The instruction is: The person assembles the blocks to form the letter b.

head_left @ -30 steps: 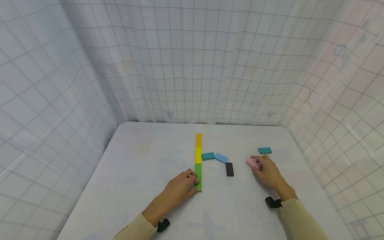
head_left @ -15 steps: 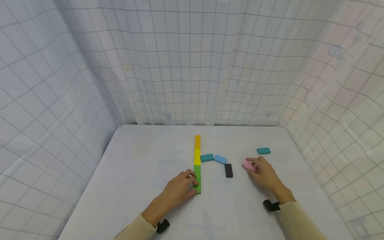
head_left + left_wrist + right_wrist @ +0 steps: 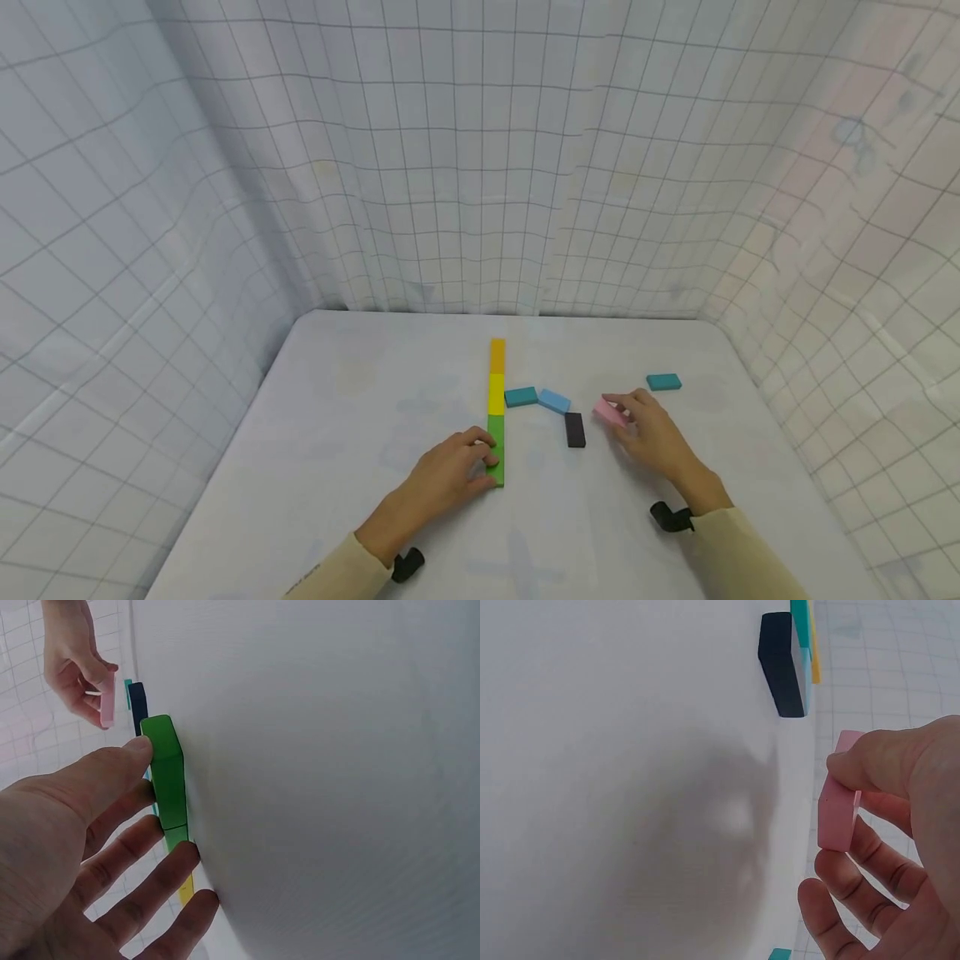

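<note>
My left hand (image 3: 448, 468) holds the front of a straight row, its thumb at the near end of a green block (image 3: 166, 772) and its fingers along the side. Behind that block the row continues with a light green block (image 3: 496, 427), a yellow block (image 3: 497, 393) and an orange block (image 3: 497, 356). Between thumb and fingers, my right hand (image 3: 654, 433) pinches a pink block (image 3: 838, 814), raised off the table in the right wrist view. Just left of the pink block lies a black block (image 3: 575, 430). A light blue block (image 3: 554, 401) and a teal block (image 3: 521, 397) curve back to the row.
Another teal block (image 3: 663, 382) lies alone at the back right, beyond my right hand. The white table (image 3: 360, 400) is enclosed by white grid-patterned cloth (image 3: 465, 167) at the back and both sides.
My right hand has carried the pink block to the left, closer to the black block. The left hand stays at the green block, and the other blocks keep their places.
</note>
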A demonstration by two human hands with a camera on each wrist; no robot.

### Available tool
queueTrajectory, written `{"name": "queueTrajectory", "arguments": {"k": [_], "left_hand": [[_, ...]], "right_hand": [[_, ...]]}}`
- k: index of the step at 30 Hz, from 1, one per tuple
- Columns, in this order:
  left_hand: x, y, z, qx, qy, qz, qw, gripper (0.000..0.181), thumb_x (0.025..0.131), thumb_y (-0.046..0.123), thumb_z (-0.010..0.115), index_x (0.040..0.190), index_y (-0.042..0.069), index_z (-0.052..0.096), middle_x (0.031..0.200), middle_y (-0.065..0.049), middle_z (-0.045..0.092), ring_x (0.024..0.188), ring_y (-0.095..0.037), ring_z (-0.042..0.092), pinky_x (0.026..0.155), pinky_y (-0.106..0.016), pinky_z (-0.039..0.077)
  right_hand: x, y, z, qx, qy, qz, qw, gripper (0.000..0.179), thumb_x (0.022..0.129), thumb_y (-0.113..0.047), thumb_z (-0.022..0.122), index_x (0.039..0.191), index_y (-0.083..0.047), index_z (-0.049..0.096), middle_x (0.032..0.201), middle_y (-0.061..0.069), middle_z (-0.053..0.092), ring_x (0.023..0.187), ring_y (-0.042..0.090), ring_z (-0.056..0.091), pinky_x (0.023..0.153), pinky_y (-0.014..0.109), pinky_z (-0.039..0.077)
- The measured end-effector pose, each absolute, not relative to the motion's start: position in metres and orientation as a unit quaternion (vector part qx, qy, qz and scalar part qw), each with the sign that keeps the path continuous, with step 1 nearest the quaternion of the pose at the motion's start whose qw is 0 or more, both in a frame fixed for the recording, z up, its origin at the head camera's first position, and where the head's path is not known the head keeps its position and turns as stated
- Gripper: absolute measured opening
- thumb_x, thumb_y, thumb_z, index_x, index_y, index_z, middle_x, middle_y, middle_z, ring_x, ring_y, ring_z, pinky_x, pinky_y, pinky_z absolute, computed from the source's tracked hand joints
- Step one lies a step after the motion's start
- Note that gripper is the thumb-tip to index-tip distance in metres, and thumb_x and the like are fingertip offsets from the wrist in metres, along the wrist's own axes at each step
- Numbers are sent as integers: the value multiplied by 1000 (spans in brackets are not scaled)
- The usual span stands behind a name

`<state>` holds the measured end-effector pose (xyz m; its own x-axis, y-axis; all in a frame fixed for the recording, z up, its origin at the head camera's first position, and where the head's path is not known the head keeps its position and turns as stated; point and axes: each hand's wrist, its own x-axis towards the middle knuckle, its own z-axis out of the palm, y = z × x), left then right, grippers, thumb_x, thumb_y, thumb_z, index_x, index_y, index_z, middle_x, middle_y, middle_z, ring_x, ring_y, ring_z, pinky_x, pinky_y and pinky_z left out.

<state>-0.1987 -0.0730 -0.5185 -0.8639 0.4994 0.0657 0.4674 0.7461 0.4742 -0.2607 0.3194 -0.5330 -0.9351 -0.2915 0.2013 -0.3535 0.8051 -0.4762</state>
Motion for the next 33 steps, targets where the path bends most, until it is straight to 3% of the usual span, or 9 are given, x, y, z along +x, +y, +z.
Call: {"name": "queueTrajectory", "arguments": {"k": [9, 24, 30, 33], "left_hand": [[-201, -74, -520, 264, 931, 251, 28, 21, 98, 25, 98, 114, 15, 89, 140, 2, 76, 123, -23, 79, 106, -45, 69], [-202, -74, -518, 254, 935, 245, 33, 19, 97, 25, 98, 112, 16, 89, 138, 4, 75, 121, -22, 79, 105, -45, 69], [-204, -72, -518, 247, 937, 243, 41, 19, 97, 28, 99, 111, 18, 89, 138, 5, 75, 119, -19, 78, 105, -43, 69], [-204, -71, -519, 243, 938, 243, 44, 20, 97, 30, 99, 110, 18, 90, 137, 5, 75, 118, -18, 77, 105, -43, 69]], "right_hand": [[-255, 301, -525, 204, -939, 269, 69, 53, 101, -3, 89, 152, -8, 75, 122, 8, 72, 107, 19, 69, 92, 35, 65], [-241, 264, -522, 268, -928, 257, 20, 43, 101, -8, 90, 141, -21, 81, 126, -8, 71, 116, 11, 63, 103, 36, 65], [-238, 250, -520, 291, -930, 223, -1, 41, 98, -10, 91, 136, -22, 81, 121, -8, 70, 111, 11, 60, 99, 35, 62], [-236, 244, -521, 300, -930, 212, -11, 41, 97, -14, 93, 135, -24, 81, 125, -8, 73, 116, 13, 63, 103, 40, 63]]}}
